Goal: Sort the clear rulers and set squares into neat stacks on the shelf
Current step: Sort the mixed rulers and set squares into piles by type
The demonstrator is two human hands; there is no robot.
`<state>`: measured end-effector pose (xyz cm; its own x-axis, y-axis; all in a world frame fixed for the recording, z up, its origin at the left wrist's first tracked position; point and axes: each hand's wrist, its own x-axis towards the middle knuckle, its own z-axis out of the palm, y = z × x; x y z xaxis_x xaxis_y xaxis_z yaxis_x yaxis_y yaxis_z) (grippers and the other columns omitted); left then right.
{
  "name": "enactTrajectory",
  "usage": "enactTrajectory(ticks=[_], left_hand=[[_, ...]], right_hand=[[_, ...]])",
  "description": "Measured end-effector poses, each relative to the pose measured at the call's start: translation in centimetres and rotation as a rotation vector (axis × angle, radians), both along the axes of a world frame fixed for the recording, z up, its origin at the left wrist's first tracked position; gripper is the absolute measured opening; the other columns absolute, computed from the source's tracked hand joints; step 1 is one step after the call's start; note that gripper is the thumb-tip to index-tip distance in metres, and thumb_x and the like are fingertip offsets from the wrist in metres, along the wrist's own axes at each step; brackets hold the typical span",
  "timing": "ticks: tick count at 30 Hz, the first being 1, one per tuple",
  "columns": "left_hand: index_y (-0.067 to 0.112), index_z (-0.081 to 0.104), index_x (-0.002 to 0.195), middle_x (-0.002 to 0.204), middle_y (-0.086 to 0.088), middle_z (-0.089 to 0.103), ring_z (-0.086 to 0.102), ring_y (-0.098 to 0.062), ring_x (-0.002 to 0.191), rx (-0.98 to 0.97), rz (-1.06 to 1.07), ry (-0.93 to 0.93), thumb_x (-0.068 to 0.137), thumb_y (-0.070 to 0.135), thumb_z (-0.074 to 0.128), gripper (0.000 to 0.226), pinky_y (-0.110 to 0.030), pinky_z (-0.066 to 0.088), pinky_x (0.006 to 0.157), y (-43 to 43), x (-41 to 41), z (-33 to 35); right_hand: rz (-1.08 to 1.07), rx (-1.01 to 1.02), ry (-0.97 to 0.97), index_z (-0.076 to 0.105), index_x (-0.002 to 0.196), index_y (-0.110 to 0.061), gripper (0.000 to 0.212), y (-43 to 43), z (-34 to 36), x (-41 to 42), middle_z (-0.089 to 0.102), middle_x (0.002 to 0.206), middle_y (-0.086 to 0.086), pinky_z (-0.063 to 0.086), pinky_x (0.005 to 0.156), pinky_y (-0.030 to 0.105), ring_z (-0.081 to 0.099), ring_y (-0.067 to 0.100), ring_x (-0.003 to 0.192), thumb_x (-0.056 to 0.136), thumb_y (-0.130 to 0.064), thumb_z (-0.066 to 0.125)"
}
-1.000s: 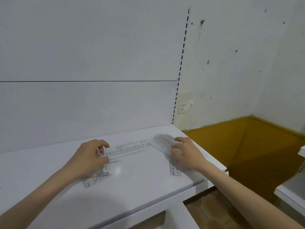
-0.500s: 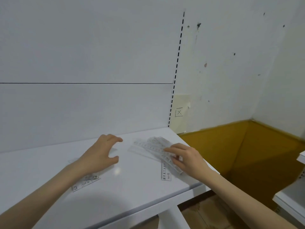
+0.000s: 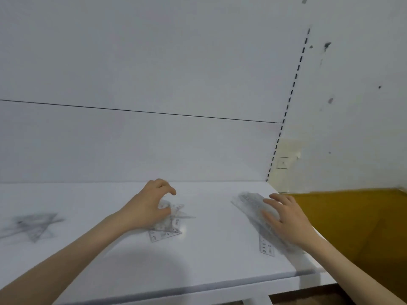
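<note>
White shelf point(image 3: 209, 256) carries everything. Clear rulers point(image 3: 248, 201) with fine black markings lie in a slanted stack at the shelf's right end, the right hand point(image 3: 286, 219) laid flat on them with fingers straight. A blurred grey heap point(image 3: 35, 225) of triangles sits at the shelf's left end. Mid-shelf, small set squares point(image 3: 174, 227) overlap crookedly under the curled left hand point(image 3: 145, 208); I cannot tell whether it grips them.

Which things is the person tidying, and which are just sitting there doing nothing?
For the job:
clear rulers under the right hand
set squares at the left hand
blurry triangle pile, far left
white shelf

Just there:
pale patch on the wall
yellow floor
dotted strip up the wall
</note>
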<state>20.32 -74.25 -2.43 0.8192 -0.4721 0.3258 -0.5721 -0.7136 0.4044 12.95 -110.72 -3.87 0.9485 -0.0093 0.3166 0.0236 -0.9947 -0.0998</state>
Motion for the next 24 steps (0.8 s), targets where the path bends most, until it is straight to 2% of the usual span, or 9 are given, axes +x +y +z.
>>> enactTrajectory(ticks=[3, 5, 7, 9, 12, 13, 15, 20, 24], left_hand=[[0.025, 0.056, 0.118, 0.124, 0.007, 0.044, 0.036, -0.012, 0.119, 0.024, -0.007, -0.032, 0.078, 0.035, 0.053, 0.041, -0.037, 0.045, 0.093, 0.8, -0.5, 0.8], [0.02, 0.056, 0.118, 0.125, 0.002, 0.046, 0.036, -0.014, 0.119, 0.025, 0.032, -0.071, 0.083, 0.029, 0.057, 0.037, -0.037, 0.042, 0.095, 3.5, -1.1, 1.3], [0.018, 0.057, 0.118, 0.125, 0.001, 0.047, 0.035, -0.014, 0.119, 0.01, 0.123, -0.096, 0.086, 0.022, 0.059, 0.032, -0.037, 0.043, 0.094, 8.2, -2.0, 1.5], [0.019, 0.058, 0.116, 0.126, 0.003, 0.047, 0.035, -0.012, 0.12, -0.019, 0.246, -0.096, 0.086, 0.021, 0.058, 0.03, -0.034, 0.042, 0.096, 14.4, -3.4, 1.7], [0.018, 0.061, 0.111, 0.122, 0.004, 0.05, 0.036, -0.012, 0.118, -0.07, 0.401, -0.101, 0.086, 0.019, 0.059, 0.025, -0.031, 0.038, 0.098, 24.3, -6.2, 1.7], [0.018, 0.062, 0.109, 0.119, 0.004, 0.051, 0.037, -0.013, 0.118, -0.082, 0.447, -0.103, 0.086, 0.019, 0.06, 0.023, -0.029, 0.037, 0.098, 27.5, -7.3, 1.5], [0.019, 0.063, 0.106, 0.116, 0.005, 0.053, 0.038, -0.013, 0.118, -0.094, 0.536, -0.097, 0.085, 0.019, 0.061, 0.021, -0.024, 0.035, 0.095, 33.5, -9.4, 0.8], [0.019, 0.064, 0.103, 0.115, 0.007, 0.052, 0.041, -0.008, 0.115, -0.068, 0.725, -0.059, 0.086, 0.019, 0.061, 0.017, -0.022, 0.032, 0.097, 48.0, -13.3, -0.7], [0.024, 0.061, 0.105, 0.117, 0.007, 0.054, 0.042, -0.007, 0.113, -0.061, 0.81, -0.043, 0.084, 0.023, 0.056, 0.021, -0.022, 0.031, 0.103, 58.2, -14.3, -2.0]], right_hand=[[0.088, 0.076, -0.114, 0.066, 0.119, -0.015, 0.039, 1.7, 1.8, 0.6, 0.059, 0.13, 0.007, 0.037, 0.101, 0.038, 0.049, 0.028, 0.12, 0.093, -0.041, 0.052], [0.174, 0.1, -0.144, 0.071, 0.108, -0.013, 0.051, 5.2, 2.7, 2.0, 0.066, 0.117, 0.009, 0.043, 0.092, 0.042, 0.057, 0.033, 0.109, 0.093, -0.054, 0.044], [0.316, 0.121, -0.162, 0.071, 0.104, -0.016, 0.07, 10.6, 3.1, 4.0, 0.066, 0.111, 0.002, 0.046, 0.083, 0.04, 0.058, 0.031, 0.104, 0.085, -0.07, 0.03], [0.454, 0.153, -0.15, 0.069, 0.106, -0.022, 0.07, 17.4, 3.1, 6.1, 0.062, 0.11, -0.008, 0.045, 0.081, 0.034, 0.054, 0.021, 0.105, 0.083, -0.074, 0.028], [0.653, 0.187, -0.11, 0.068, 0.109, -0.023, 0.029, 28.9, 3.3, 7.8, 0.061, 0.114, -0.01, 0.042, 0.078, 0.029, 0.053, 0.019, 0.108, 0.088, -0.041, 0.06], [0.721, 0.196, -0.117, 0.068, 0.11, -0.023, 0.024, 32.7, 3.3, 8.3, 0.059, 0.113, -0.013, 0.041, 0.077, 0.028, 0.054, 0.021, 0.108, 0.086, -0.028, 0.067], [0.862, 0.2, -0.1, 0.067, 0.111, -0.023, 0.027, 40.2, 3.4, 8.7, 0.056, 0.112, -0.018, 0.041, 0.082, 0.027, 0.054, 0.019, 0.11, 0.085, -0.019, 0.069], [1.064, 0.114, 0.051, 0.058, 0.127, -0.026, 0.039, 58.7, 2.3, 8.8, 0.056, 0.13, -0.013, 0.036, 0.101, 0.022, 0.047, 0.01, 0.124, 0.091, -0.042, 0.058], [1.064, 0.006, 0.208, 0.035, 0.146, -0.022, 0.061, 70.7, 1.3, 7.9, 0.037, 0.15, -0.006, 0.023, 0.109, 0.022, 0.031, 0.013, 0.139, 0.094, -0.052, 0.047]])
